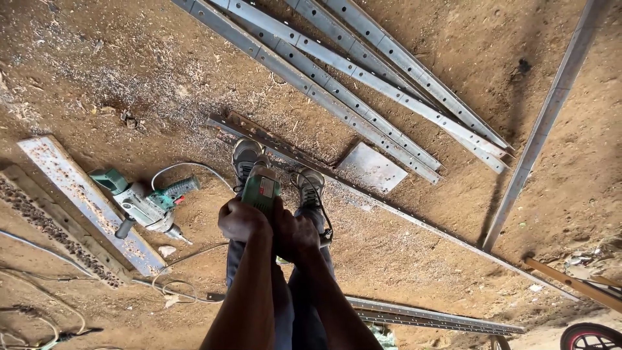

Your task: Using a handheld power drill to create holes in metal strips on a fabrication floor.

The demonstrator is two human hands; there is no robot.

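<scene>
Head view: left hand [241,220] and right hand [295,234] both clamped on green power tool [260,188], held over the long steel strip [363,194] pinned underfoot on the dirt floor [421,253]. Punched rails [363,84] stacked behind look finished; metal shavings around. Second drill [146,204] lies idle to the left.

bare forearms, grey trousers [304,324], grey sneakers [247,155]

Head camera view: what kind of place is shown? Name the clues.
Probably an outdoor metalwork site: long perforated steel bars lie on bare dirt ground strewn with shavings, beside a corded electric drill.
</scene>
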